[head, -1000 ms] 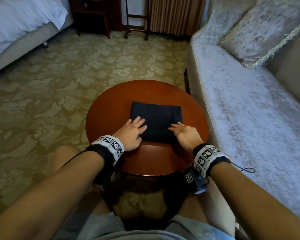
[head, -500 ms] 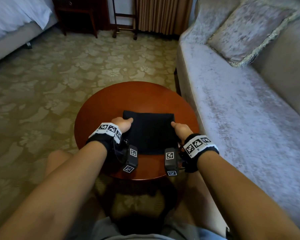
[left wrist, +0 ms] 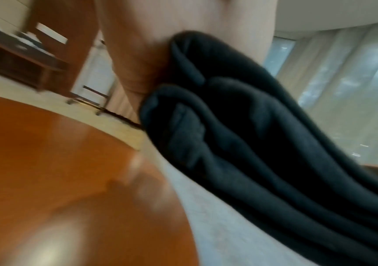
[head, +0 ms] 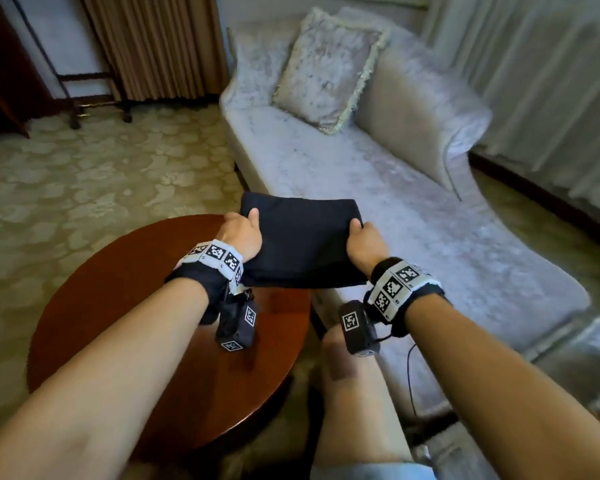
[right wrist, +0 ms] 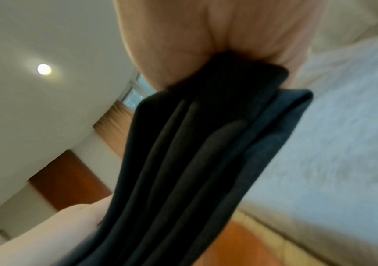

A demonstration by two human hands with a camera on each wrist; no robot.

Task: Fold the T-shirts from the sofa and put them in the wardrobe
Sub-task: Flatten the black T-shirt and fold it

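Head view shows the folded dark T-shirt (head: 303, 244) held in the air between both hands, clear of the round wooden desk (head: 125, 306) that lies below and to the left of them. Its left edge sits in the left hand (head: 241, 233), thumb on top and fingers curled underneath; its right edge sits in the right hand (head: 364, 240), gripped the same way, thumb over the cloth. The shirt spans the gap from one hand to the other and lies roughly flat, its far edge reaching past the fingertips toward the pale sofa (head: 413, 216), which stretches ahead of and to the right of the right hand. A cushion (head: 326, 67) leans at the sofa's far end, well beyond both hands. Both wrist views, blurred, show stacked folds of dark fabric (left wrist: 240, 144) (right wrist: 201, 153) pinched at the palm.
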